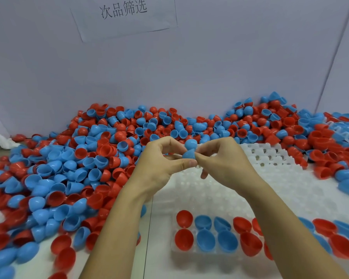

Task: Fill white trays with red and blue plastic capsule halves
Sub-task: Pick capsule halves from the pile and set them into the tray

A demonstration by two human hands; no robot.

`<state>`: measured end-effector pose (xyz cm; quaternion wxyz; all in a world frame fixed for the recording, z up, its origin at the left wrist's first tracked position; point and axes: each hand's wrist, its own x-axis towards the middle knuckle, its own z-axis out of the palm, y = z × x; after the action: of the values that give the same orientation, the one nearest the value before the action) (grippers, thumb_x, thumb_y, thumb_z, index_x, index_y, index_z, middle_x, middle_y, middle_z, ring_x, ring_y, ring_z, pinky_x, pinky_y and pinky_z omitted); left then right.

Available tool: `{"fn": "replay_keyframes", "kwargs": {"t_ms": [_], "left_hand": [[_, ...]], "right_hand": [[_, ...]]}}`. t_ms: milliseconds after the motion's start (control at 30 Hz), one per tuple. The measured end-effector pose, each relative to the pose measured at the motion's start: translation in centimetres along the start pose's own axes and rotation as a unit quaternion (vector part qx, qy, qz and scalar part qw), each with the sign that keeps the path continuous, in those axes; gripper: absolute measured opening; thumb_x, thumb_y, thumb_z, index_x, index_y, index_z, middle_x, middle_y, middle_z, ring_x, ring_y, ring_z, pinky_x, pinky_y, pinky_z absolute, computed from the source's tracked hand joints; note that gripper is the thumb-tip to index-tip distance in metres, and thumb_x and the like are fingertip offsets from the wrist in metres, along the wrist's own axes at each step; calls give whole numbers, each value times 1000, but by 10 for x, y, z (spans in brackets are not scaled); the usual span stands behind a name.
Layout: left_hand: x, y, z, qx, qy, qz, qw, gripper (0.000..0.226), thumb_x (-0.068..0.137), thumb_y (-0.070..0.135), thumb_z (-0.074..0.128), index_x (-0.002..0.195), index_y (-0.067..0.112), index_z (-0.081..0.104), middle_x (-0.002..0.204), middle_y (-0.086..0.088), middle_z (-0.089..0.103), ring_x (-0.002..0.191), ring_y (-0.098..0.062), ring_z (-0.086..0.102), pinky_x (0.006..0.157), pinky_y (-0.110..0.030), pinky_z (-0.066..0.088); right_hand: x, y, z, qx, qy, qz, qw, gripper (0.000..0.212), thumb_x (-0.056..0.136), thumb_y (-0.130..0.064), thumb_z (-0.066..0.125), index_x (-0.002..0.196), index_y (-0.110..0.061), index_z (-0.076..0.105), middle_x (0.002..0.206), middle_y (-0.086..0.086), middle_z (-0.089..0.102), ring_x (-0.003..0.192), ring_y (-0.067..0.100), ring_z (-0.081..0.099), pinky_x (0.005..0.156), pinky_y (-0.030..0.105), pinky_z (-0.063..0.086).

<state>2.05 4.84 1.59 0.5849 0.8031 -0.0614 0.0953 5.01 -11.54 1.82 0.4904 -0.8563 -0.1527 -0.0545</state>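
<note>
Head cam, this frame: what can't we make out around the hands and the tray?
- Near tray: right forearm crosses its filled rows; count unreadable.
- Blue capsule halves between left hand and right hand: whether joined or separate, fingers cover the seam.
- Tray's right end: blurred toward the frame edge.
- Far tray: pile covers its edges.

Both forearms extend forward and converge. Left hand (161, 158) and right hand (220, 158) raised, fingertips meeting, thumbs and forefingers curled in a pinch.
</note>
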Motion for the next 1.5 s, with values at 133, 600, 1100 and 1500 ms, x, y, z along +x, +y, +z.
{"fn": "replay_keyframes", "kwargs": {"t_ms": [133, 600, 1100, 1500], "left_hand": [[-1, -3, -4, 6, -7, -18, 1000, 29, 73, 29, 85, 95, 15, 71, 96, 15, 74, 94, 2, 69, 73, -17, 56], [0, -6, -24, -47, -32, -67, 996, 42, 66, 38, 83, 101, 17, 74, 101, 3, 77, 99, -14, 73, 83, -28, 60], [2, -19, -53, 139, 277, -64, 949, 5, 91, 20, 73, 90, 15, 74, 86, 3, 72, 80, -11, 70, 67, -21, 54], [2, -29, -30, 520, 51, -200, 829, 36, 86, 45, 75, 115, 25, 68, 130, -3, 49, 128, -28, 36, 108, -44, 35]], "right_hand": [[-1, -2, 4, 11, 44, -6, 999, 14, 86, -22, 76, 90, -25, 63, 72, -9, 68, 53, 2, 68, 47, 7, 47], [-2, -6, 4, -43, -30, -22, 998, 3, 86, -19, 76, 86, -22, 77, 73, -13, 68, 56, -1, 66, 47, 8, 46], [-15, -13, 32, -316, -230, -12, 920, 24, 86, -10, 73, 109, -15, 71, 105, 4, 62, 83, 20, 65, 80, 36, 61], [-15, -8, 10, -277, -202, -52, 938, 31, 86, -16, 70, 115, -26, 72, 98, -11, 67, 81, 8, 62, 79, 28, 58]]}}
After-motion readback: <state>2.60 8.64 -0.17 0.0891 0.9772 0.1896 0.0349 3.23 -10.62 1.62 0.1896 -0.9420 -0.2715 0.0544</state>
